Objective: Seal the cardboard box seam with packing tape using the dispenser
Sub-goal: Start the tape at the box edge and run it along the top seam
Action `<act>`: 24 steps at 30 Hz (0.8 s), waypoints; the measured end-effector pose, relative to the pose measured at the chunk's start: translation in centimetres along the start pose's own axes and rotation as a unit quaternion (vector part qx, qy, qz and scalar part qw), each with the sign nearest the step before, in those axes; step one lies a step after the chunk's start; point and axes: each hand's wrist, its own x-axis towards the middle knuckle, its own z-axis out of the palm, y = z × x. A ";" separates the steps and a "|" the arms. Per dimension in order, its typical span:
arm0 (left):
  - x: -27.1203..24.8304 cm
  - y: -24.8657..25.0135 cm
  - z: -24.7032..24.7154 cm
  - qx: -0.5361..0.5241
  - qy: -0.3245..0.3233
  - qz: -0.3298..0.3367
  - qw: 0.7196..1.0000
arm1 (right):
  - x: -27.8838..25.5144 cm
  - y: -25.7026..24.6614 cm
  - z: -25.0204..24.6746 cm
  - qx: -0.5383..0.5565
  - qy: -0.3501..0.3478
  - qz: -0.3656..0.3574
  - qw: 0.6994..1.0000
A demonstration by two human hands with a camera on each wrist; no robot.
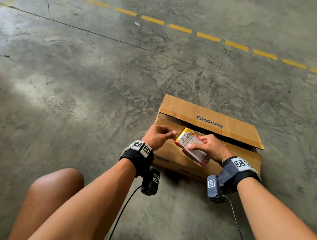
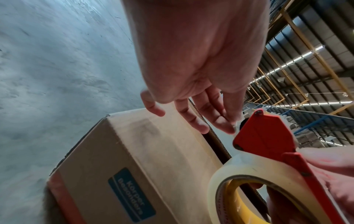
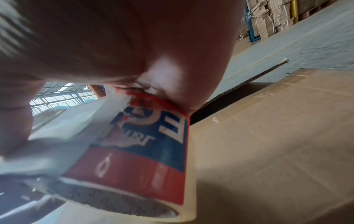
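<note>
From the head view, your right hand (image 1: 210, 148) holds the tape dispenser (image 1: 190, 146) over the cardboard box (image 1: 213, 154) on the floor (image 1: 82, 78); your left hand (image 1: 157, 136) pinches at its far end.

The left wrist view shows your fingertips (image 2: 228, 128) pinching at the red dispenser's (image 2: 266, 136) tip.

In the right wrist view, your grip wraps the tape roll (image 3: 145, 154).

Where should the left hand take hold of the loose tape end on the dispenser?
Pinch the tape end at the dispenser's red front tip, coming from the left hand's side, since the right hand covers the roll behind.
</note>
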 end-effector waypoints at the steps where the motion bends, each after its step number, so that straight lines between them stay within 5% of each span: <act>1: 0.0 0.0 0.0 0.001 0.006 -0.002 1.000 | 0.0 -0.1 -0.2 0.001 -0.006 0.001 1.000; 24: 0.6 3.0 2.2 0.024 0.227 -0.006 0.974 | 4.1 -1.5 -5.8 -0.036 -0.104 -0.085 0.990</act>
